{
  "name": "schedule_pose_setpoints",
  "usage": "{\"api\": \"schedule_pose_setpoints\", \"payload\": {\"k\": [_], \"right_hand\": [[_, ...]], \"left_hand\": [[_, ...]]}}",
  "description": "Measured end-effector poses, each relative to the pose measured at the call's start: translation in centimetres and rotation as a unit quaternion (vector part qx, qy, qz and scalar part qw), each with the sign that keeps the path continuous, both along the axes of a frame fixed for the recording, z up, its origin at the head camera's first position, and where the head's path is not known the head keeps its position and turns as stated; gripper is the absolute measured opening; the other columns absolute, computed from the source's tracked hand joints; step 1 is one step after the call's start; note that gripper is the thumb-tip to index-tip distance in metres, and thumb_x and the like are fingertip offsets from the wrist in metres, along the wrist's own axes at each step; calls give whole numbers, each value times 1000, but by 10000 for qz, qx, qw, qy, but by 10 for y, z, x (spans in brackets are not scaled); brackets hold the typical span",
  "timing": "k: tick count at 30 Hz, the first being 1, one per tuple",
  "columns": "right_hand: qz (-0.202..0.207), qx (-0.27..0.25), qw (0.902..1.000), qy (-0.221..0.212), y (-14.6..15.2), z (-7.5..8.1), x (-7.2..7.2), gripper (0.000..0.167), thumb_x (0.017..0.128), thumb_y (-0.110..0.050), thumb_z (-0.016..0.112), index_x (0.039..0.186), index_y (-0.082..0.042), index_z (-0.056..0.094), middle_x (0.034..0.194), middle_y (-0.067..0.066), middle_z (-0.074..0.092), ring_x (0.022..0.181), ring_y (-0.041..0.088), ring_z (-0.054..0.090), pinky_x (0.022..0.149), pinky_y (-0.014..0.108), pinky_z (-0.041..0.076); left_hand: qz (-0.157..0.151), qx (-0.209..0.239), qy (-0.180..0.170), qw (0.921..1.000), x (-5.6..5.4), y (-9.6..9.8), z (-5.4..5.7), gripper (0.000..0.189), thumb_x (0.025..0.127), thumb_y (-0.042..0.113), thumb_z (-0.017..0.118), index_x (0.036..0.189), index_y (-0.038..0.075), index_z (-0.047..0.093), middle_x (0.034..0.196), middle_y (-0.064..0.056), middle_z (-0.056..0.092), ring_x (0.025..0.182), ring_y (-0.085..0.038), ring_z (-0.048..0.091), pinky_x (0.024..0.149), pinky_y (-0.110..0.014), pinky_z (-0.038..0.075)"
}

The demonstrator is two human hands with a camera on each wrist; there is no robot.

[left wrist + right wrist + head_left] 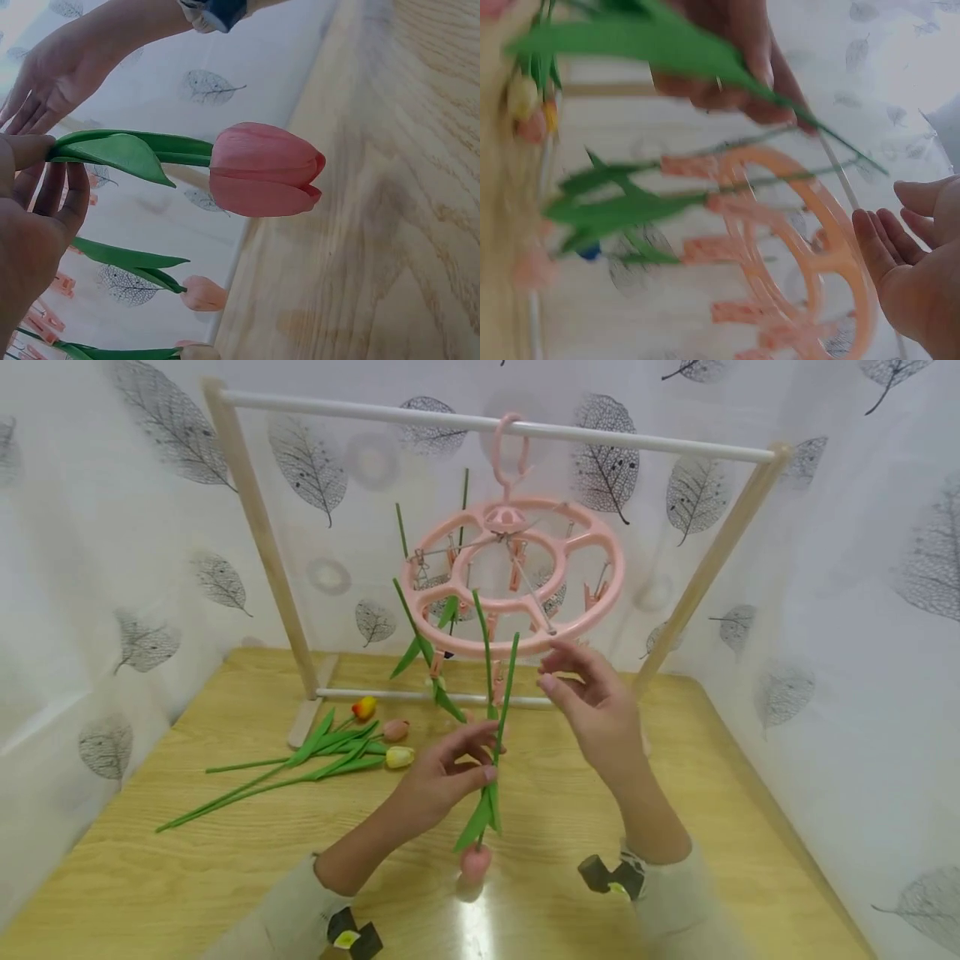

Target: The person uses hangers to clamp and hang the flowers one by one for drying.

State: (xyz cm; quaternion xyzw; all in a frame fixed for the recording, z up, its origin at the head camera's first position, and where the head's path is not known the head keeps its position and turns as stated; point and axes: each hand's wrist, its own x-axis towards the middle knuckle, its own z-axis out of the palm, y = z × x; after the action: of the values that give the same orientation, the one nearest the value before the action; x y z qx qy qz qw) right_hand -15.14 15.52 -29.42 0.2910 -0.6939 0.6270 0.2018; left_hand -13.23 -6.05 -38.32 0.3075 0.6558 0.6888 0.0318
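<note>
Pink-bloomed and head-down, the tulip (259, 169) hangs above the table (555, 810), its stem (507, 685) pinched by my left hand (431, 781), I judge to keep it upright near the hanger (510, 605), where my right hand (600, 710), fingers bent, grips nothing.

Leaf-printed sheets (862, 635) on three sides of a wood-grain table (727, 785) suggest a makeshift booth

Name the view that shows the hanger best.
Head: the hanger shows from hook to ring. Right wrist has the ring blurred and cropped at the bottom, with clips. Left wrist: only a few clips, lower left.
</note>
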Motion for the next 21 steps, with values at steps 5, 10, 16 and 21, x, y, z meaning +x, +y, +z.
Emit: {"api": "schedule_pose_setpoints", "payload": {"k": [5, 10, 16, 21], "right_hand": [[-298, 315, 9946, 939, 32, 27, -19, 37, 88, 19, 63, 124, 13, 61, 117, 17, 66, 109, 21, 67, 98, 28, 54], [-783, 1476, 9758, 1411, 63, 53, -42, 35, 84, 20, 68, 118, 10, 67, 117, 6, 68, 115, 9, 63, 105, 25, 49], [-1083, 2811, 9356, 1842, 88, 71, -68, 39, 79, 11, 77, 117, 1, 72, 119, 16, 70, 120, -2, 56, 108, 19, 42], [-641, 2859, 9343, 2031, 92, 74, -84, 39, 74, 18, 77, 110, 5, 74, 116, 20, 70, 121, 4, 58, 108, 19, 43]], "left_hand": [[54, 87, -38, 9999, -2, -6, 3, 52, 96, 2, 65, 145, 12, 52, 125, -17, 61, 105, -26, 61, 89, -30, 57], [142, 64, 24, 9999, -4, -10, 7, 52, 96, 1, 64, 146, 7, 50, 123, -19, 62, 103, -23, 61, 88, -31, 58], [215, 114, 41, 9997, -5, -13, 8, 52, 97, 2, 63, 146, 6, 49, 124, -28, 58, 103, -26, 60, 87, -30, 57], [234, 157, 31, 9996, -4, -14, 10, 52, 97, 3, 64, 147, 5, 48, 122, -19, 61, 101, -24, 61, 84, -30, 58]]}}
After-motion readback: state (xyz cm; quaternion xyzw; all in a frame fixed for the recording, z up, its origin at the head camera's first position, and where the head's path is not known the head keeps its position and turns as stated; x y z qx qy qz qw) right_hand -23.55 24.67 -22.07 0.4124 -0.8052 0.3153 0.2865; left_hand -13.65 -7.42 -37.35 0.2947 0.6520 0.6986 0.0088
